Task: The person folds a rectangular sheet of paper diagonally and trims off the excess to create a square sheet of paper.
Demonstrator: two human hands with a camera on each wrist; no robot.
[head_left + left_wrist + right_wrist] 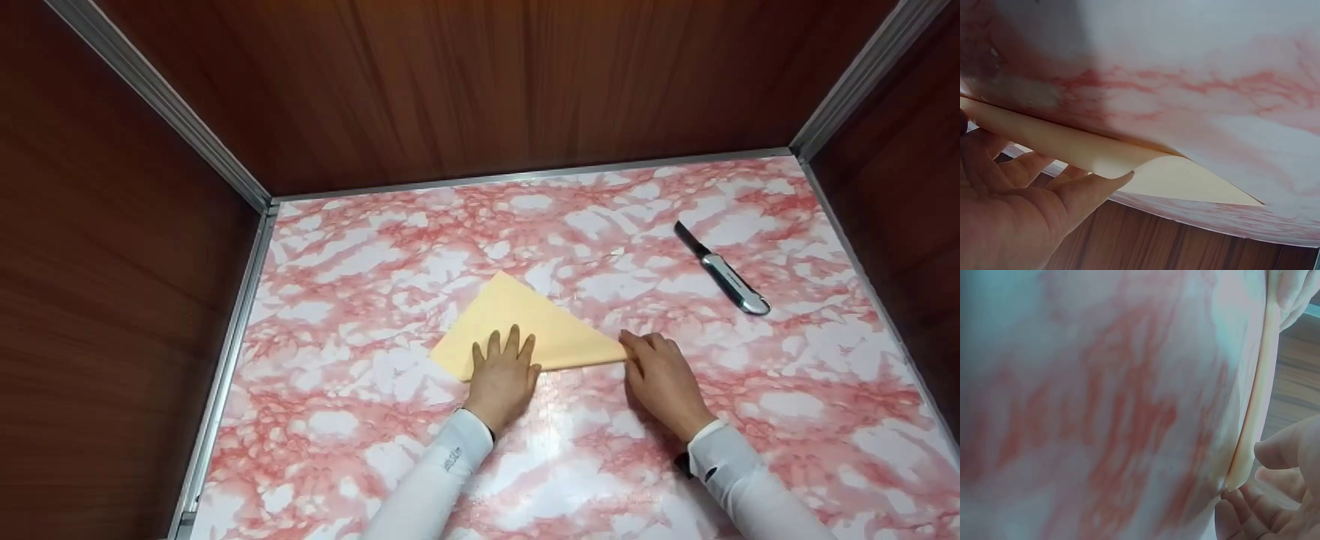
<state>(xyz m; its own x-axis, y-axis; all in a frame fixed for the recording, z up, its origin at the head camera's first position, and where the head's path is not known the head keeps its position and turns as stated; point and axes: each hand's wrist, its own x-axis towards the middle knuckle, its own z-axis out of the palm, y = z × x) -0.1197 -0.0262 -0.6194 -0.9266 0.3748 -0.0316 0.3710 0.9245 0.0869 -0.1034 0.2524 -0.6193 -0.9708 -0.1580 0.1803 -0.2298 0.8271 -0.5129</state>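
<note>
- The yellow paper lies folded on the pink and white bench, in front of me and close to both my hands.
- My left grip is spread out. Its fingers are straight and rest on top of the paper, near its left end. It holds nothing tight.
- My right grip pinches the thin right tip of the paper between thumb and fingers.
- The long way of the paper goes side to side, from a wide left end to that thin right tip. One corner points away from me.
- The edge nearest to me runs almost straight from my left thumb over to my right fingers. I think this line between my two grips matters most for the next move.
- That edge is round and puffy, like a little roll. From my left wrist I see it curl up by my fingers, so it is not pressed flat there.
- Most of the paper lies past my left fingers and to their right. From my right grip, all of it goes off to the left.
- So my left grip is nearer the wide part, and my right grip is right at the tip.
- A knife lies past my right grip, well apart from the paper. It slants, with its dark blade pointing away from me and a bit left.
</note>
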